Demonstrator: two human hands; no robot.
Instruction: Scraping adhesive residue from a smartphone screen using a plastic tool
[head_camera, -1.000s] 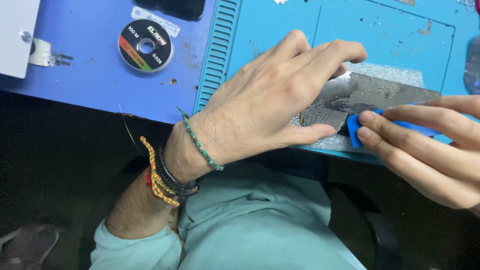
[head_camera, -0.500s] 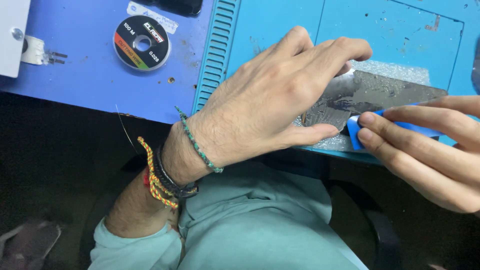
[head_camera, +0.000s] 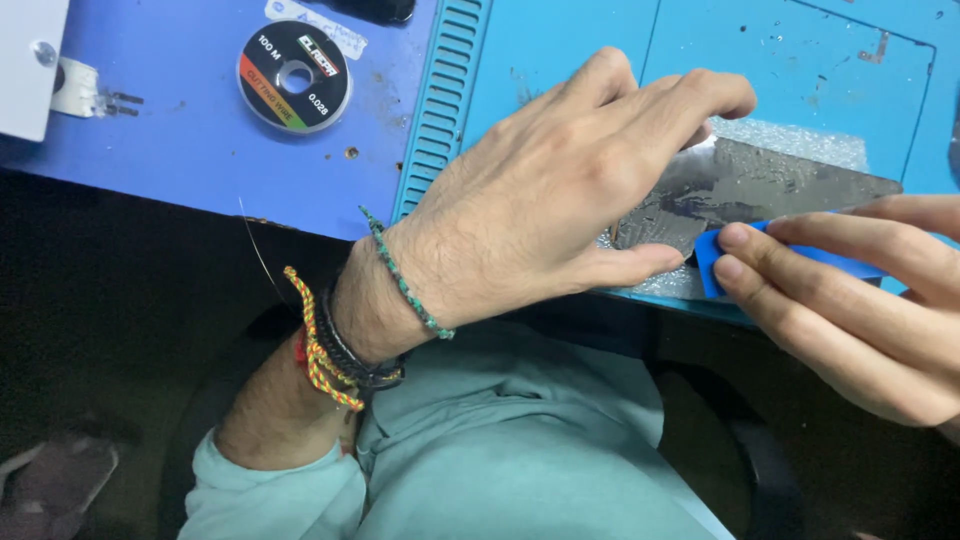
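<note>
My left hand (head_camera: 560, 190) lies palm down with its fingers pressing on a flat dark grey panel (head_camera: 760, 185) that rests on a light blue work mat (head_camera: 560, 45). Thumb and fingertips hold the panel at its left end. My right hand (head_camera: 850, 290) comes in from the right and pinches a thin blue plastic pry tool (head_camera: 715, 260), whose tip sits at the panel's near edge. A strip of silvery bubble wrap (head_camera: 790, 140) shows under the panel's far side.
A black spool of thin wire (head_camera: 293, 75) lies on the darker blue table (head_camera: 180, 140) at the left. A white box corner (head_camera: 25, 60) with a small metal clip (head_camera: 85, 92) is at the far left. The table's front edge runs just below my hands.
The view has shifted slightly; my hands, the panel and the blue tool keep the same hold and places.
</note>
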